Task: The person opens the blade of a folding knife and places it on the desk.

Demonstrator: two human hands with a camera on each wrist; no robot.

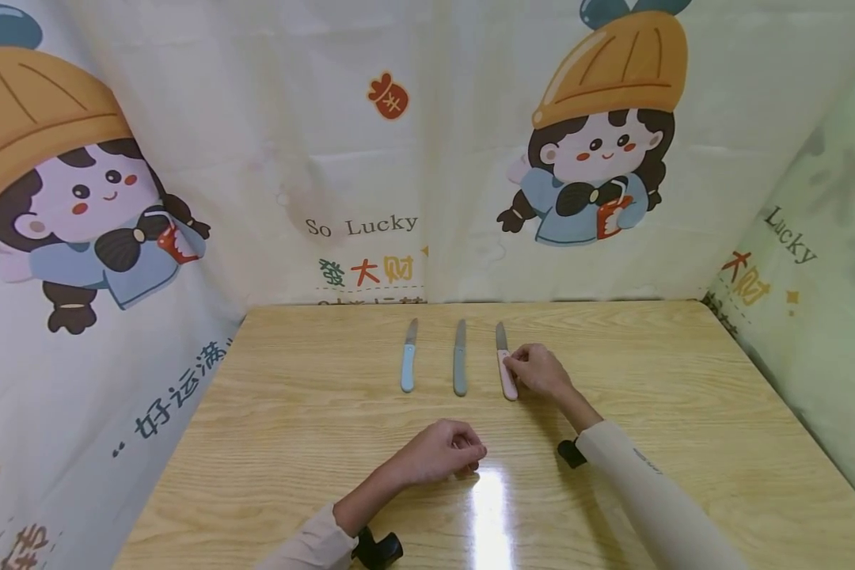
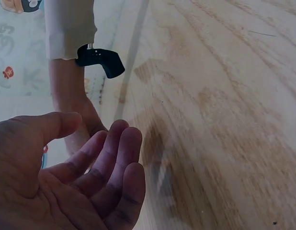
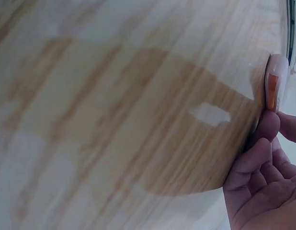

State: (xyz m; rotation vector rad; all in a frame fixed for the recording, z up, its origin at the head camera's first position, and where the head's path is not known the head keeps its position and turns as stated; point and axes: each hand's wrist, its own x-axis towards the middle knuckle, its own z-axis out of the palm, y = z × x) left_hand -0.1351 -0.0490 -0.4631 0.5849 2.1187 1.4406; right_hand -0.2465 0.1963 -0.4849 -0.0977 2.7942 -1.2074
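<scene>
Three small table knives lie in a row on the wooden table, blades pointing away from me. On the right is the pink-handled knife [image 1: 510, 386], whose handle my right hand [image 1: 541, 370] pinches between thumb and index finger. The right wrist view shows those fingertips at the pink handle [image 3: 275, 79], low over the wood. In the middle lies the grey-green knife [image 1: 459, 366], and at the left the light blue knife [image 1: 408, 367]. Nearer to me, my left hand [image 1: 438, 454] hovers over the table with fingers loosely curled and nothing in its grasp [image 2: 95, 177].
The wooden table [image 1: 292, 412] reaches back to a printed curtain [image 1: 470, 237] with cartoon figures, which also hangs along both sides. A bright light reflection [image 1: 490, 514] lies on the wood near the front. Black wrist cameras [image 1: 379, 549] sit at both cuffs.
</scene>
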